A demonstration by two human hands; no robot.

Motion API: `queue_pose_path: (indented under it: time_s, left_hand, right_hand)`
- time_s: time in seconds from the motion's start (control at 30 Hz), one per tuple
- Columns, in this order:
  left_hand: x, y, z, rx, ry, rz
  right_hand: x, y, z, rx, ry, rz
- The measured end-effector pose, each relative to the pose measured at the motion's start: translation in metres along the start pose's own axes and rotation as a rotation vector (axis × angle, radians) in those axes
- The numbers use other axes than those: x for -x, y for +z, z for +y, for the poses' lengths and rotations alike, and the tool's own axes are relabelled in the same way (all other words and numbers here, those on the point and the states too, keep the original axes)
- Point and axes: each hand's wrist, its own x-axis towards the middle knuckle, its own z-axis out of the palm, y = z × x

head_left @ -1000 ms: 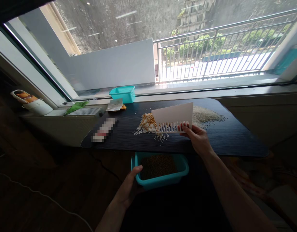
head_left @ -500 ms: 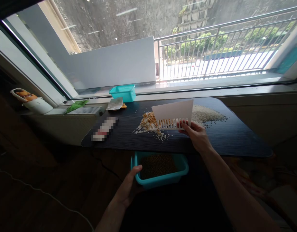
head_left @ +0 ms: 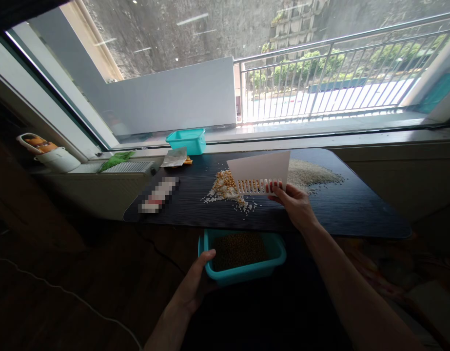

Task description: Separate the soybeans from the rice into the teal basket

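One white slotted card (head_left: 259,168), likely light and stiff, hangs over the bench (head_left: 349,214), right fingers (head_left: 283,195) pinching its lower corner, a sensible hold; left fingers (head_left: 207,255) grip a teal tub (head_left: 243,275).

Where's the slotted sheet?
Head view, right of centre: slotted sheet in the right hand, seen between the yellow kernels and white grain pile.
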Motion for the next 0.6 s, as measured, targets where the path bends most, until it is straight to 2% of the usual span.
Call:
queue_pose_path:
  time_s: [0.33, 0.6]
  left_hand:
    - [0.004, -0.002, 0.002, 0.001, -0.005, -0.011]
    - [0.003, -0.003, 0.003, 0.004, -0.004, 0.003]
  right_hand:
    - [0.006, 0.001, -0.002, 0.032, 0.027, -0.005]
    - [0.011, -0.006, 0.000, 0.005, -0.014, 0.147]
